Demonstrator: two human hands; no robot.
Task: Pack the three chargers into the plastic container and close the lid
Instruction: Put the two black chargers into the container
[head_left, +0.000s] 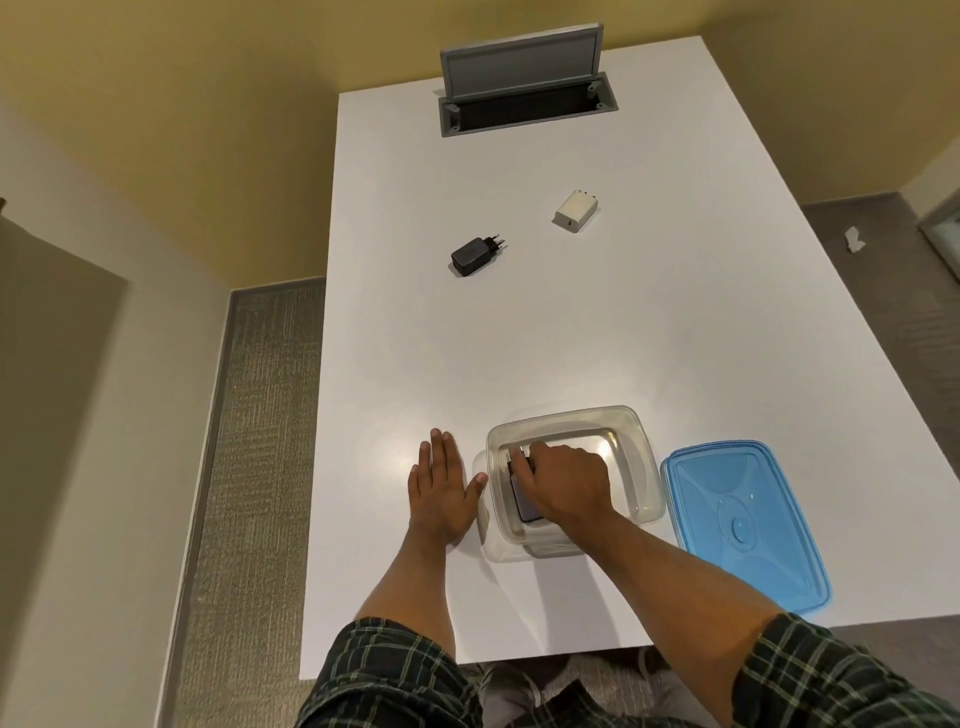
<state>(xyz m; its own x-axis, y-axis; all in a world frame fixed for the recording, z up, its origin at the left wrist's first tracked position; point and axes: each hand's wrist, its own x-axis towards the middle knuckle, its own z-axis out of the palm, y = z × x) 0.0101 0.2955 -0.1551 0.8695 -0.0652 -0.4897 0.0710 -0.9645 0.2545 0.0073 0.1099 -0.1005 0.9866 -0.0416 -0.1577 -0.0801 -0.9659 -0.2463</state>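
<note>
Right hand (563, 480) inside clear container (644, 467), fingers curled on dark charger (523, 501) at left wall. Left hand (441, 486) flat on table (519, 338), fingers spread narrow, thumb touching container's left rim. Blue lid (743, 525) just right of container, near table's front-right edge. Mid-table bare. Farther: black charger (475, 255), white charger (575, 210), well apart. Grey cable hatch (527, 78) open at far edge.

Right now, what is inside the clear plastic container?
One dark charger lies in the clear plastic container, under the right hand. The hand covers most of it, so the grip is unclear.
</note>
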